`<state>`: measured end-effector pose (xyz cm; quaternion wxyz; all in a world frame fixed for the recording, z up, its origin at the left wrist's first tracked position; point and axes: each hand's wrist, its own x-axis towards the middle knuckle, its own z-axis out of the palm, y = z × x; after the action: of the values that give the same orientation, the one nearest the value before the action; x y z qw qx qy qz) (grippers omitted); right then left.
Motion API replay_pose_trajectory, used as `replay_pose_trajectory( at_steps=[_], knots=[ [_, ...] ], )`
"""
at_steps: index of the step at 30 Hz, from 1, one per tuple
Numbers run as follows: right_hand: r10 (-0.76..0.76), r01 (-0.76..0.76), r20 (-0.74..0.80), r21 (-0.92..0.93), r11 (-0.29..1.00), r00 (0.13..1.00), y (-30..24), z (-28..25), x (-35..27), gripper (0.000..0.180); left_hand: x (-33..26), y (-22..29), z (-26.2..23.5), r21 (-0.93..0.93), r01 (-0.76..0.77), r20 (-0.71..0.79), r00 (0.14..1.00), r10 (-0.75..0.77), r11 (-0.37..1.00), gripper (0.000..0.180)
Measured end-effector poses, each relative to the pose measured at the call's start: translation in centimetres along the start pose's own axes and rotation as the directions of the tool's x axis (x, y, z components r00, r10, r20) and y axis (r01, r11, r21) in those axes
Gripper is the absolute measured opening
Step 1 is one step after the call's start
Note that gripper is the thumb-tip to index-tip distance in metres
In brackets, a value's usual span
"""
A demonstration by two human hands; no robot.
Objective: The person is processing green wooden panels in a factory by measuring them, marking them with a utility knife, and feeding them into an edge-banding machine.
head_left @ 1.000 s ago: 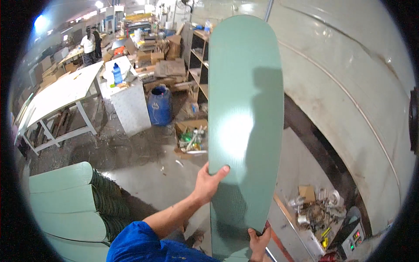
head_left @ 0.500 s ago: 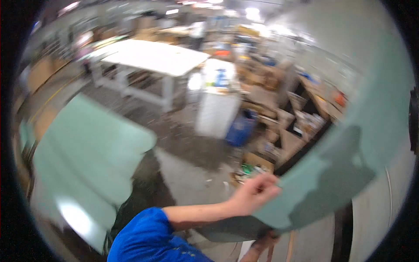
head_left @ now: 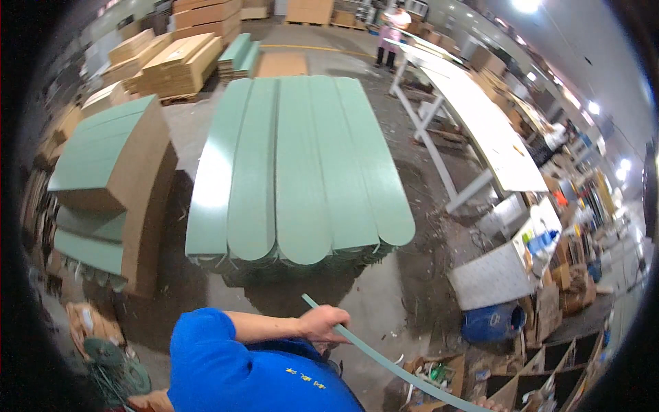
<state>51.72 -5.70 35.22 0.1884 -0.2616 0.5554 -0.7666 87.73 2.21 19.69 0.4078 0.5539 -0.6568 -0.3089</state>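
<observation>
My left hand (head_left: 325, 323) is closed round a thin green board (head_left: 392, 367), near the board's far end. Turned nearly edge-on, the board looks like a curved strip running down to the lower right. At the bottom edge of the picture, my right hand (head_left: 490, 405) shows only as a few fingers on the board's near end. Ahead of me stands a wide stack of long green boards with rounded ends (head_left: 302, 172), lying side by side in several rows. The held board is apart from that stack.
Another stack of green-topped boards (head_left: 103, 147) stands left. To the right are a long white table (head_left: 480, 117), a blue barrel (head_left: 491, 323), a carton of scraps (head_left: 436, 374) and a divided wooden rack (head_left: 549, 374). Two people are farther off, one by the table's far end (head_left: 394, 34).
My view has swung left, bringing the green stack to the middle. The board in my hands has turned from showing its broad face to nearly edge-on.
</observation>
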Motion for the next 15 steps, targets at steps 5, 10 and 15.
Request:
replay_pose_trajectory(
  at_steps=[5,10,15],
  knots=[
    [0.263,-0.299,0.276,0.094,0.95,0.924,2.9,7.1,1.0,0.07,-6.0,1.2,-3.7,0.25,0.221,-0.368,0.922,-0.118,0.943,0.035],
    [0.633,-0.749,0.556,-0.027,0.662,0.539,7.2,13.0,-2.0,0.071,-14.6,3.6,-4.6,0.423,0.539,-0.653,0.738,-0.168,0.728,0.047],
    [0.651,-0.872,0.752,-0.381,0.307,-0.099,16.5,17.7,-10.1,0.08,-23.5,7.4,-3.4,0.32,0.857,-0.846,0.451,-0.286,0.403,0.056]
  ],
)
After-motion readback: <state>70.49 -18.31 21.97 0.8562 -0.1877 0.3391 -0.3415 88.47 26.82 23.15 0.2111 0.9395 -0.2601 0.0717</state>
